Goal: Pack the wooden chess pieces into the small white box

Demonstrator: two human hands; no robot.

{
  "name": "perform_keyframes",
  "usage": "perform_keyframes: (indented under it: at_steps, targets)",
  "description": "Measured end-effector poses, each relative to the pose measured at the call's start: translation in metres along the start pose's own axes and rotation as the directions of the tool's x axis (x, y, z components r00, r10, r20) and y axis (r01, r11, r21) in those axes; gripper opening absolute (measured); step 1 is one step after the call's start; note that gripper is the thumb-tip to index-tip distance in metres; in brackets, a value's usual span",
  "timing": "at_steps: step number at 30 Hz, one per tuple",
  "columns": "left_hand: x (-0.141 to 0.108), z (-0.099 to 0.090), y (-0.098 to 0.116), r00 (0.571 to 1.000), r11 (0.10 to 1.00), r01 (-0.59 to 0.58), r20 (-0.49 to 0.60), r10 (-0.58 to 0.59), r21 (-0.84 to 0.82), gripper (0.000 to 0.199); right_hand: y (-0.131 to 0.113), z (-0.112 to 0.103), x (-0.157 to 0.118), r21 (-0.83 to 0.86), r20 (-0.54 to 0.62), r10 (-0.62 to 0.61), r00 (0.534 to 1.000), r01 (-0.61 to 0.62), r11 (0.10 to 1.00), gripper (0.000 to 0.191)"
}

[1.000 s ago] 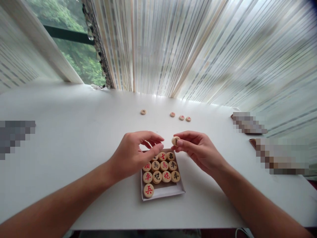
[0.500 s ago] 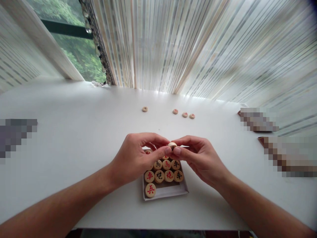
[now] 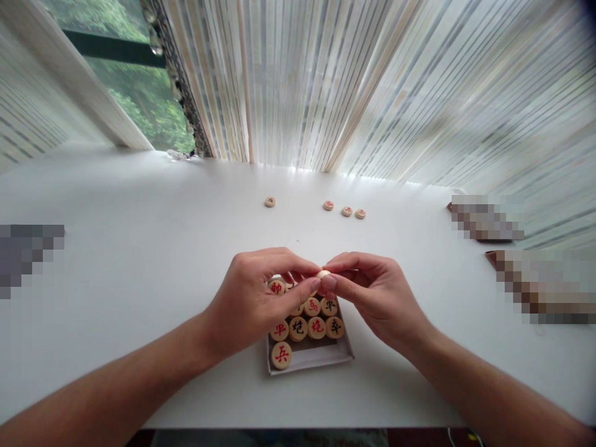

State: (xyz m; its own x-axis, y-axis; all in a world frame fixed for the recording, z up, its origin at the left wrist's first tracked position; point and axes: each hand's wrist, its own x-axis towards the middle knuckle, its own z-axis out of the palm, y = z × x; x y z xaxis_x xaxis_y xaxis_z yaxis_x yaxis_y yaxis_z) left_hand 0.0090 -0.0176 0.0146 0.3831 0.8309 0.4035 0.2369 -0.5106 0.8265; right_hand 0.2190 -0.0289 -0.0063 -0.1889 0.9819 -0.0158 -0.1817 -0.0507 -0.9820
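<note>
Between the fingertips of my left hand (image 3: 265,292) and my right hand (image 3: 372,292) is a round wooden Chinese chess piece (image 3: 323,274), pinched by both. Its pale rim shows; fingers cover most of its face. Below the hands lies a shallow open box (image 3: 316,358) with rows of chess pieces bearing red or black characters. A red-marked chess piece (image 3: 282,355) sits alone in the front row at the left, with bare box floor to its right. My left hand hides part of the box's back rows.
Farther back on the white table (image 3: 139,236) lie a black-marked chess piece (image 3: 270,202) and three red-marked ones (image 3: 347,212). Blurred-out flat items (image 3: 544,285) are at the right, another (image 3: 28,254) at the left. Striped curtains (image 3: 298,87) hang behind.
The held piece has turned so that its dark marking no longer shows. Both hands keep their pinch at nearly the same place. The view has shifted slightly.
</note>
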Motion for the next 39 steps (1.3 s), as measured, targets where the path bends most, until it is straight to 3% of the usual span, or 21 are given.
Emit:
perform_keyframes:
  at_steps: [4,8,13,20,29,39]
  targets:
    - [0.0,0.0,-0.001,1.0,0.999,-0.029,-0.005,0.029,0.025,0.008,0.001,0.001,0.0,-0.004,-0.016,-0.002,1.0,0.002,1.0,0.023]
    - [0.001,0.0,0.0,0.999,0.998,0.054,0.002,-0.054,-0.023,0.01,0.001,-0.001,0.0,0.03,0.007,0.027,1.0,-0.027,0.999,0.022]
    - [0.002,0.002,0.0,0.977,0.951,0.214,0.03,-0.213,-0.225,0.012,-0.001,0.001,0.0,0.076,0.01,0.079,0.997,-0.079,0.994,0.022]
    - [0.004,0.003,-0.007,0.94,0.82,0.335,0.103,-0.326,-0.463,0.022,-0.002,0.001,0.002,0.13,0.006,0.107,0.994,-0.107,0.986,0.025]
    - [0.004,0.003,-0.012,0.931,0.761,0.36,0.156,-0.33,-0.54,0.025,-0.006,0.002,0.002,0.201,0.042,0.176,0.984,-0.181,0.963,0.028]
    - [0.004,0.002,-0.008,0.926,0.755,0.373,0.16,-0.342,-0.539,0.028,-0.003,0.002,-0.002,0.145,0.033,0.135,0.99,-0.138,0.98,0.031]
